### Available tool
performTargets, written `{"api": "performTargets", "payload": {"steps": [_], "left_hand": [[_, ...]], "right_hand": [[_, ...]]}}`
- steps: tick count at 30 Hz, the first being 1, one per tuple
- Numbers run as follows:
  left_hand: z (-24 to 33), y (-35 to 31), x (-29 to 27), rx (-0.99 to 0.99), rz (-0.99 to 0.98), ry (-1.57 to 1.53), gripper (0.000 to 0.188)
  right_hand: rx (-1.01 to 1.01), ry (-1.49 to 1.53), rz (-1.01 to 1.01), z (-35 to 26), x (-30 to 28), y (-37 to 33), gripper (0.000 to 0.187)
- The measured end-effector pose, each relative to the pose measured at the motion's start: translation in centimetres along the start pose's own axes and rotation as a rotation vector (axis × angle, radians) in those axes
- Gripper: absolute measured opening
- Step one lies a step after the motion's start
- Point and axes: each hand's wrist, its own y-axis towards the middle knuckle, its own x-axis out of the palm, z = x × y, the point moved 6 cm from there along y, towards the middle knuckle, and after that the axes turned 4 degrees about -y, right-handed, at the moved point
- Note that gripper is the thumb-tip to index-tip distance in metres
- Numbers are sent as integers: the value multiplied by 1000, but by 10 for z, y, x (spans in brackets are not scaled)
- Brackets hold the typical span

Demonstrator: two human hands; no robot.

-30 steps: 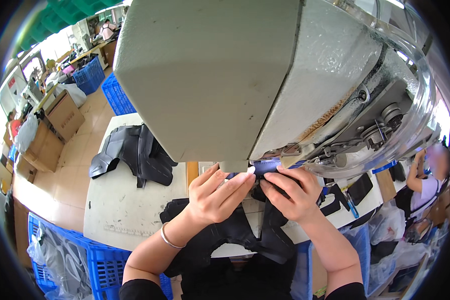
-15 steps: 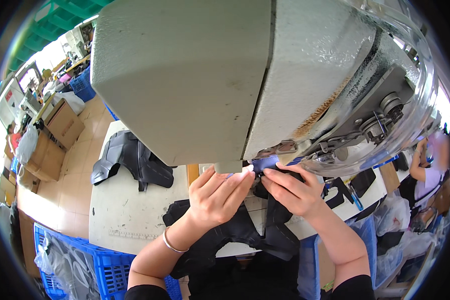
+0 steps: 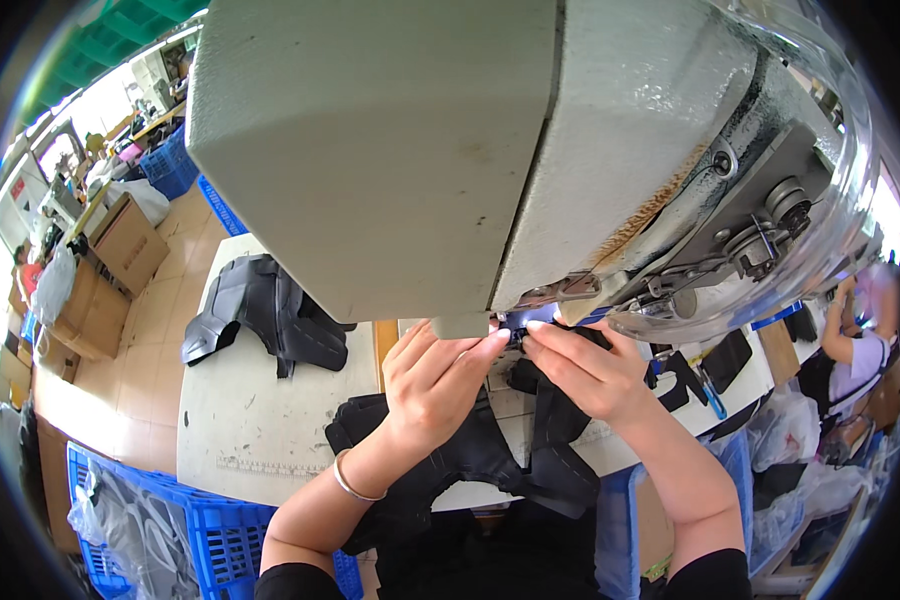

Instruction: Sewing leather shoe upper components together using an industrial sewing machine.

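Note:
A big grey-white sewing machine head point(image 3: 370, 150) fills the upper middle and hides part of the stitching area. Under its lower edge, my left hand point(image 3: 428, 385) and my right hand point(image 3: 595, 375) meet with bent, closed fingers. Both pinch the edge of a black sewn piece point(image 3: 470, 450), whose panels spread over the table below my hands and hang off the front edge. The exact grip at the fingertips is partly hidden. Another black moulded piece point(image 3: 265, 315) lies to the left of the machine.
The pale table point(image 3: 240, 420) carries a printed ruler scale. A blue crate point(image 3: 220, 545) with plastic-wrapped goods stands at lower left. Blue-handled scissors point(image 3: 710, 395) and black flat parts lie right. A clear shield point(image 3: 850, 200) curves beside the machine; a co-worker point(image 3: 860, 340) sits far right.
My left hand has shifted slightly to the right, and its fingertips stay by the stitching area. A metal ring-ended lever now shows on the machine's side. The black pieces look nearly unchanged.

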Motion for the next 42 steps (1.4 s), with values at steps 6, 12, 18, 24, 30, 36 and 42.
{"api": "performTargets", "payload": {"steps": [6,12,18,24,30,36,42], "left_hand": [[6,-2,2,264,-41,233,26],[6,-1,4,392,-33,322,27],[1,0,1,378,8,227,23],[0,1,3,395,-1,236,21],[-9,-4,4,345,-21,174,22],[-20,-6,8,282,42,94,18],[-21,-6,7,247,73,79,19]], "right_hand": [[21,28,6,2,-2,3,15],[61,87,5,5,0,8,16],[130,103,21,9,4,8,16],[140,98,28,13,6,6,19],[83,131,-14,12,6,6,24],[193,149,93,19,11,4,17],[154,122,120,19,12,6,18]]}}
